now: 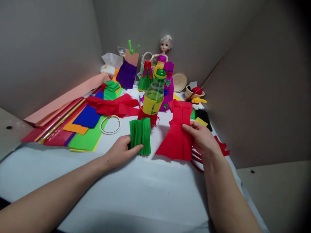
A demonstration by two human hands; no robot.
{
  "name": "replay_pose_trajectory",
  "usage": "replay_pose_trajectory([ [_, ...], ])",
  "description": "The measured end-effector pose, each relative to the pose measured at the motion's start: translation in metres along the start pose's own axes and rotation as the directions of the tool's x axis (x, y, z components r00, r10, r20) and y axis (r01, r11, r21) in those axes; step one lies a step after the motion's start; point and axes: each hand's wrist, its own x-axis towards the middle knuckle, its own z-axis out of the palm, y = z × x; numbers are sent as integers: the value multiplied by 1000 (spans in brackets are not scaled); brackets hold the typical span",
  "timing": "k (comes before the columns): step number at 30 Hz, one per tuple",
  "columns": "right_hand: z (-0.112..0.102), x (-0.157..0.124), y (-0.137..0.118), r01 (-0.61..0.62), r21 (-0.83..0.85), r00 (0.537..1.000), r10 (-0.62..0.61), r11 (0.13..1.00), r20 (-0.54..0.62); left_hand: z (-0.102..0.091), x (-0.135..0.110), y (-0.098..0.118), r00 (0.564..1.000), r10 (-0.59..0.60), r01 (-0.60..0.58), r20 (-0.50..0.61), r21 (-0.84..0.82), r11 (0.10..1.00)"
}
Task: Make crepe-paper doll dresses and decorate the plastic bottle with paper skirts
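Observation:
My left hand (125,149) pinches a pleated piece of green crepe paper (141,134) just above the white tabletop, thumb in front and fingers behind. To the right, my right hand (200,136) grips the side of a red paper doll dress (178,136), narrow at the waist and flared below; the fingers behind it are hidden. Between and beyond the hands stands a clear bottle (154,94) with a green neck and a yellow band, with red fringed paper around its base. A long strip of red crepe paper (114,105) lies left of the bottle.
A doll (165,45) stands at the back beside a purple paper dress (128,72). Coloured sheets (85,139) and shiny rolls (63,118) lie at the left, near a white ring (110,125). A small bowl (194,93) with red yarn sits at the back right.

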Motion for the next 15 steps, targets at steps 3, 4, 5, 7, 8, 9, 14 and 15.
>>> replay_pose_trajectory([
  [3, 0, -3, -2, 1, -15, 1000, -2, 1000, -8, -3, -1, 2, 1000, -5, 5, 5, -67, 998],
  [4, -1, -4, -2, 4, -23, 1000, -4, 1000, -8, -5, -1, 3, 1000, -8, 8, 0, -97, 995],
  [5, -1, -4, -2, 7, -29, 1000, -7, 1000, -1, -8, -1, 5, 1000, -13, 12, -9, -124, 992],
  [7, -2, -5, -2, 8, -36, 1000, -7, 999, 23, -15, 0, 8, 1000, -17, 14, -18, -161, 987],
  [8, -2, -6, -2, 4, -39, 999, -2, 999, 34, -19, 0, 11, 1000, -24, 22, -10, -163, 986],
  [9, -2, -6, -2, -3, -44, 999, 5, 999, 43, -24, 0, 12, 1000, -29, 30, 6, -137, 990],
  [14, -4, -9, -5, -37, -97, 997, 43, 995, 64, -42, 3, 15, 984, -63, 31, 164, 190, 981],
  [15, -4, -9, -5, -41, -109, 997, 48, 993, 68, -44, 3, 14, 982, -78, 33, 175, 247, 968],
])
